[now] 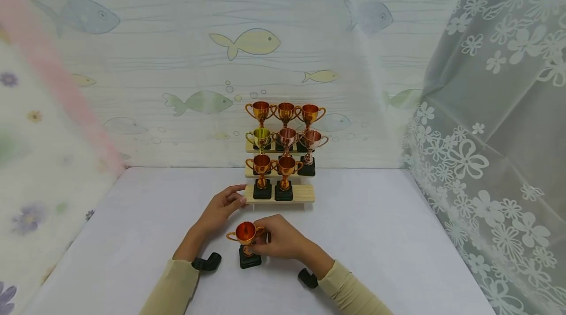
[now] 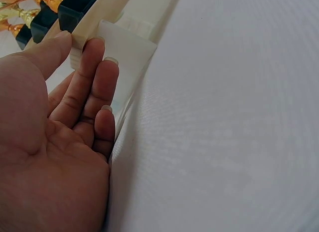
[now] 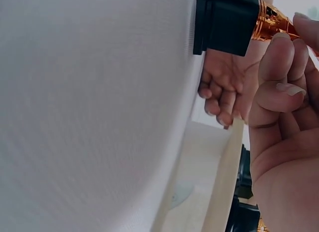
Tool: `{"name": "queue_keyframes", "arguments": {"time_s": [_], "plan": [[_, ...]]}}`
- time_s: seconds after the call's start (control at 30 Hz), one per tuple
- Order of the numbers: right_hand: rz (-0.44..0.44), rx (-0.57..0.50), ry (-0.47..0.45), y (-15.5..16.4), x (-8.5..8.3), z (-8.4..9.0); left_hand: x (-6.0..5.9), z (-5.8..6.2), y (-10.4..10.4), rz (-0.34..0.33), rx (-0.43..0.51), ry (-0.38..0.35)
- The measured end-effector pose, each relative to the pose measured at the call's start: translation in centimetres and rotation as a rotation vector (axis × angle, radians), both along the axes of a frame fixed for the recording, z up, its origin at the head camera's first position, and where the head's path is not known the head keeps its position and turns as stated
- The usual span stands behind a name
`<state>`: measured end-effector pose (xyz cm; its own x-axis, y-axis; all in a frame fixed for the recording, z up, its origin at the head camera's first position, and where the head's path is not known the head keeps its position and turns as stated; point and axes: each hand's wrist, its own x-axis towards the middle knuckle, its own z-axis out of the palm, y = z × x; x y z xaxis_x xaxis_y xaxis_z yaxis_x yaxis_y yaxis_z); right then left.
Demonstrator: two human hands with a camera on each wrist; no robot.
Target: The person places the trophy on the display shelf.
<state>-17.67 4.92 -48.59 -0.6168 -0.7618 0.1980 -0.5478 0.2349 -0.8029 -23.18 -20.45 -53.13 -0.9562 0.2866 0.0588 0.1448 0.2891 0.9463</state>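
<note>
We see right hand pinching stem of orange trophy, upright on bench, long axis vertical. Stepped shelf lies just beyond, empty slot front right. Left hand, fingers straight, touches shelf's left end.

Our head view looks down from farther back; our wrist views sit close, sharing the wooden stand beyond our fingertips.
</note>
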Motion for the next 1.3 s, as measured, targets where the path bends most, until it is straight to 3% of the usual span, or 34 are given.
{"name": "queue_keyframes", "arguments": {"time_s": [0.57, 1.3], "plan": [[-0.016, -0.068, 0.035, 0.8, -0.4, 0.2, 0.1, 0.1, 0.1, 0.000, 0.010, 0.002], [-0.198, -0.084, 0.026, 3.8, -1.8, 2.0, -0.1, -0.1, 0.1, 0.001, 0.015, 0.009]]}}
